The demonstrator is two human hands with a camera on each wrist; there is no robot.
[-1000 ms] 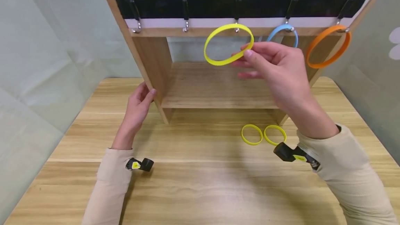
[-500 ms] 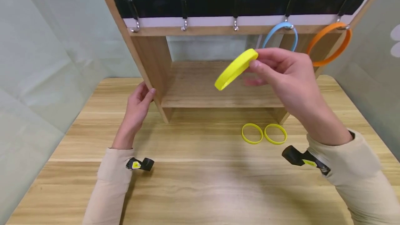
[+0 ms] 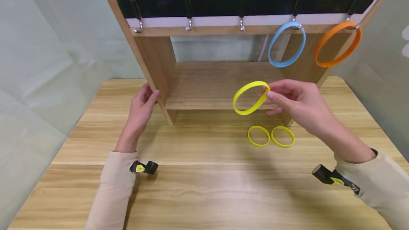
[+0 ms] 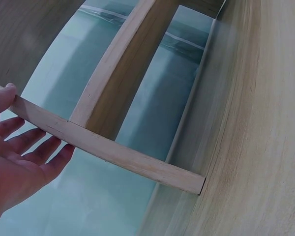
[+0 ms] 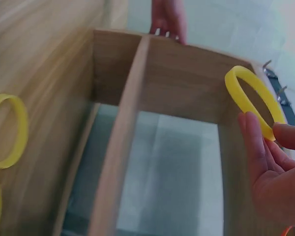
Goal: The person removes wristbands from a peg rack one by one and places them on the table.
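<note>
My right hand (image 3: pixel 305 105) pinches a yellow silicone wristband (image 3: pixel 244 111) between thumb and fingers, in front of the wooden shelf's lower board (image 3: pixel 207 88). In the right wrist view the held wristband (image 5: pixel 241 96) stands tilted above the fingertips. My left hand (image 3: pixel 140 107) grips the front edge of the shelf's left side panel (image 3: pixel 156 56); the left wrist view has the thumb on one side of that panel (image 4: pixel 128 157) and fingers on the other. A blue wristband (image 3: pixel 271 49) and an orange wristband (image 3: pixel 322 42) hang from metal hooks at the right of the rack.
Two more yellow wristbands (image 3: pixel 249 138) lie side by side on the wooden table (image 3: pixel 191 194), just before the shelf's right foot. Along the rack's black strip (image 3: pixel 214 5), the left hook (image 3: pixel 138 27), second hook (image 3: pixel 189 26) and middle hook (image 3: pixel 241 26) carry no band.
My right hand has drawn the yellow wristband down and right, away from the middle hook, turning it on the way. The blue wristband now shows whole. My left hand stays put.
</note>
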